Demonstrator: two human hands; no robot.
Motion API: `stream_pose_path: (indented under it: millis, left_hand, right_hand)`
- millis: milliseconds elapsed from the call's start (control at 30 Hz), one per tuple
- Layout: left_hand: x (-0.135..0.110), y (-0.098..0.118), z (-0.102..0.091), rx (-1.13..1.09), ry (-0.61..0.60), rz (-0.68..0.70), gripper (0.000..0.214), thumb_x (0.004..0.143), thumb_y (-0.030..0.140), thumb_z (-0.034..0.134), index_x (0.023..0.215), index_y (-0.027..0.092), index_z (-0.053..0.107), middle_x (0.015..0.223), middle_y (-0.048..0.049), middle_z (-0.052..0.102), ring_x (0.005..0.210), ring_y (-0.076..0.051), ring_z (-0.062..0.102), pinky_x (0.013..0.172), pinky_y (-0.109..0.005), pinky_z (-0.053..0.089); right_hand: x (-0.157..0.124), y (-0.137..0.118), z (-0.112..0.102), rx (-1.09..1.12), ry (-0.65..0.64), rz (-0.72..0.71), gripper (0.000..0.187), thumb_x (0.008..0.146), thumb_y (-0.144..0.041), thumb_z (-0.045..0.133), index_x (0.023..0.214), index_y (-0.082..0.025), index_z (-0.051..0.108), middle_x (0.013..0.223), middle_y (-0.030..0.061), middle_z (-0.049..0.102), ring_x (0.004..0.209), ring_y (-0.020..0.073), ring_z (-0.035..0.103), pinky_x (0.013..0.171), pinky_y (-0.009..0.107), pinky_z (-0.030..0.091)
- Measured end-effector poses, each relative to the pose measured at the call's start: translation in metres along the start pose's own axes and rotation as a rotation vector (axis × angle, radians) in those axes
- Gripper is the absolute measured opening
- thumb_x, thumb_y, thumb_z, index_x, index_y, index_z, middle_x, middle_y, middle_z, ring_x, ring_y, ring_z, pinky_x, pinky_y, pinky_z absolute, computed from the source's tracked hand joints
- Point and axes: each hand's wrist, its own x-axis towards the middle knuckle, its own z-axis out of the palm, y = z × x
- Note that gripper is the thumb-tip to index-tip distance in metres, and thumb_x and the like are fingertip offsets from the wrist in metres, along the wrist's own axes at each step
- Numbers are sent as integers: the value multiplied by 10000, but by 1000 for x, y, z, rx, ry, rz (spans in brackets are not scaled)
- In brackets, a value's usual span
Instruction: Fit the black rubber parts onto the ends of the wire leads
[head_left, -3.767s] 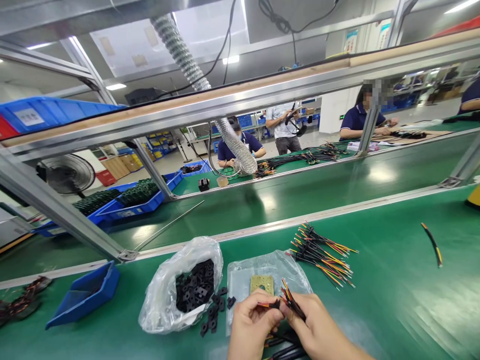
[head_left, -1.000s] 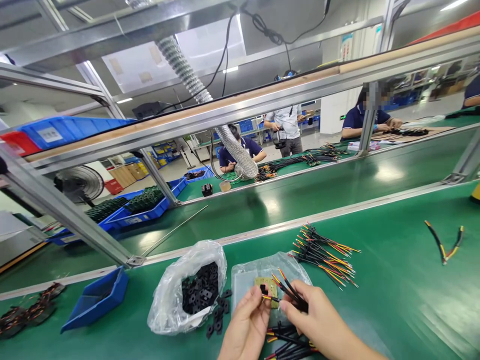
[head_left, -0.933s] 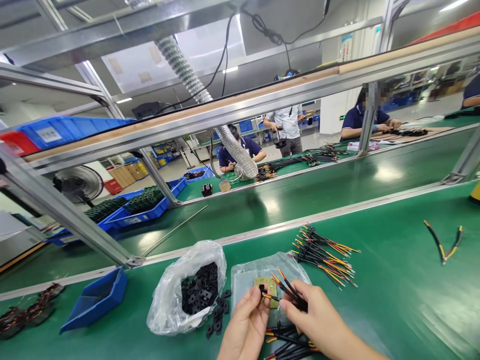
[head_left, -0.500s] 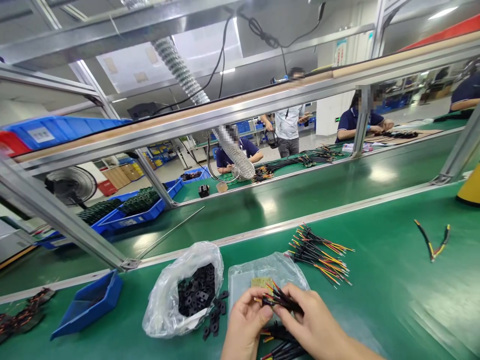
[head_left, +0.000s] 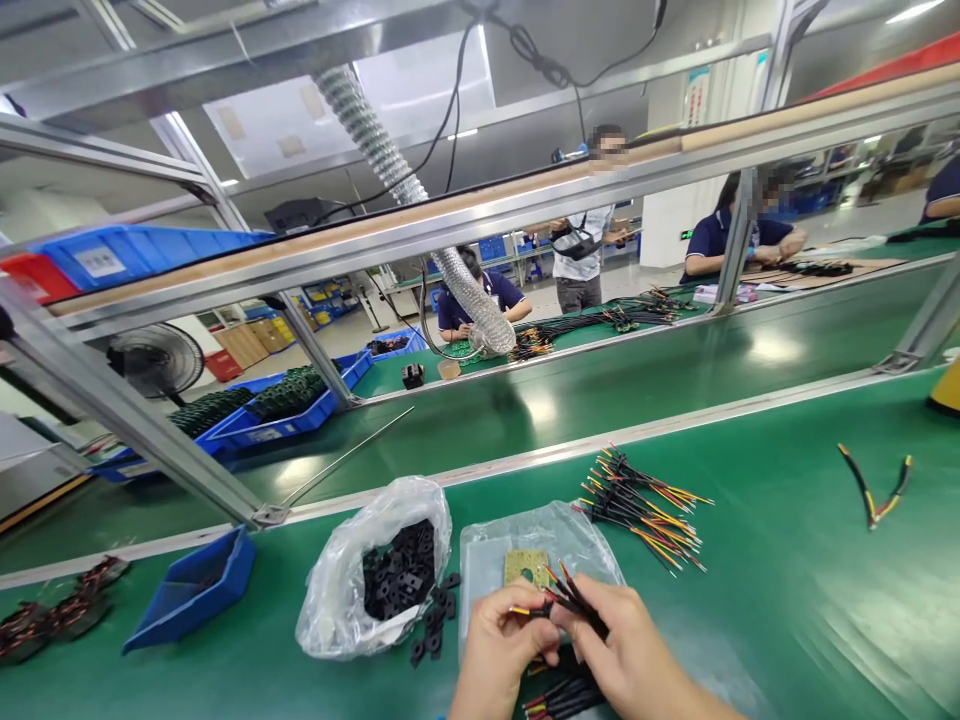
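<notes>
Tabletop (head_left: 780, 590): beneath right hand (head_left: 634, 640)
Right hand: clasping wire bundle (head_left: 587, 607)
Left hand (head_left: 499, 645): pinching wire (head_left: 536, 611)
Wire bundle: could spill through slack grip

A fan (head_left: 154, 358) stands beyond blue bins (head_left: 296, 424) while a silvery duct (head_left: 373, 137) slants down mid-view.

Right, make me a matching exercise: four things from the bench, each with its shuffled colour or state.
1. Square board
2. Right hand
3. Open plastic bag
4. Two wires at far right

A. Laid in a V
B. Gripping several wires
C. Mostly yellowish
D. Holding small black parts

Pairs: 1-C, 2-B, 3-D, 4-A
</notes>
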Motion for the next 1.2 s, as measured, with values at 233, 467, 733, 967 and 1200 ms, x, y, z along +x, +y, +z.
stream_pose_path:
  millis: [233, 467, 733, 967, 1200]
  left_hand:
    - [-5, 9, 11, 9, 130, 8, 350, 552, 425, 931, 759, 167, 817, 670, -5, 650, 430, -88, 587, 411, -196, 473]
    - [-7, 5, 15, -16, 116, -94, 327, 527, 392, 948, 718, 173, 797, 683, -11, 686, 429, -85, 581, 409, -198, 470]
    - [-6, 17, 15, 19, 75, -128, 414, 613, 447, 898, 887, 154, 798, 629, -8, 647, 518, -101, 584, 481, -187, 480]
    - [-9, 8, 19, 121, 79, -95, 351, 654, 469, 863, 776, 151, 778, 595, 0, 626, 508, -104, 569, 496, -199, 465]
    - [6, 58, -25, 694, 196, 213, 262, 877, 357, 629, 1052, 196, 739, 953, -73, 707, 806, -210, 634, 688, -303, 518]
  right_hand:
    - [7, -1, -12, 280, -101, 168, 345, 902, -486, 539, 765, -173, 591, 667, 11, 612, 643, 168, 564, 609, 249, 428]
    - [3, 2, -5, 350, -117, 197, 356, 895, -493, 556, 707, -190, 547, 643, 5, 597, 636, 167, 537, 615, 255, 404]
    - [12, 4, -14, 497, -45, 311, 453, 840, -611, 615, 732, -177, 544, 610, -63, 385, 558, 101, 328, 537, 224, 310]
    - [6, -6, -11, 632, -21, 395, 418, 820, -578, 672, 756, -190, 534, 564, -98, 283, 492, 71, 188, 473, 206, 257]
    - [12, 9, -14, 122, -32, 163, 365, 907, -519, 507, 758, -190, 560, 663, -10, 529, 627, 167, 480, 601, 268, 377]
